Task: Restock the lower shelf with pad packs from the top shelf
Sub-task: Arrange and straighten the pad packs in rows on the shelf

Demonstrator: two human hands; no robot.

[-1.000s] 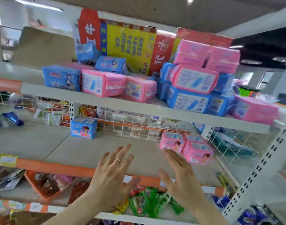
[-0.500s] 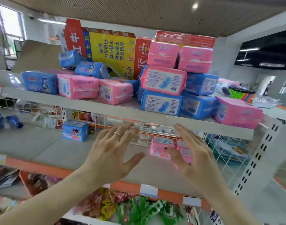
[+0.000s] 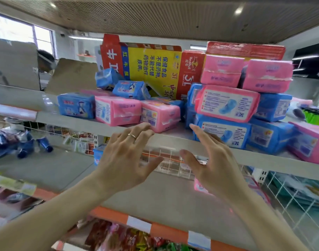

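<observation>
In the last second you have lifted both hands from in front of the grey lower shelf [image 3: 155, 196] to the front lip of the grey metal top shelf [image 3: 79, 122], and your view has tipped up with them. Your left hand [image 3: 126, 156] is spread flat and holds nothing. Its fingertips are at the lip just below a pink plastic-wrapped pad pack [image 3: 160, 115]; whether they touch the pack I cannot tell. Your right hand [image 3: 214, 163] is likewise spread and empty, its fingertips in front of a blue plastic-wrapped pad pack with a white label [image 3: 225, 132], which carries a pink pack with a white label [image 3: 227, 104].

The packs on the top shelf lie heaped against a red and yellow cardboard carton [image 3: 151, 67]. The lower shelf shows only some pink packs [image 3: 200, 187], half hidden behind your right wrist, and one small blue pack [image 3: 98, 154]. I judge you are mid-reach, with the grasp yet to come. Mind the right-hand pile, which could slide if you pull from beneath.
</observation>
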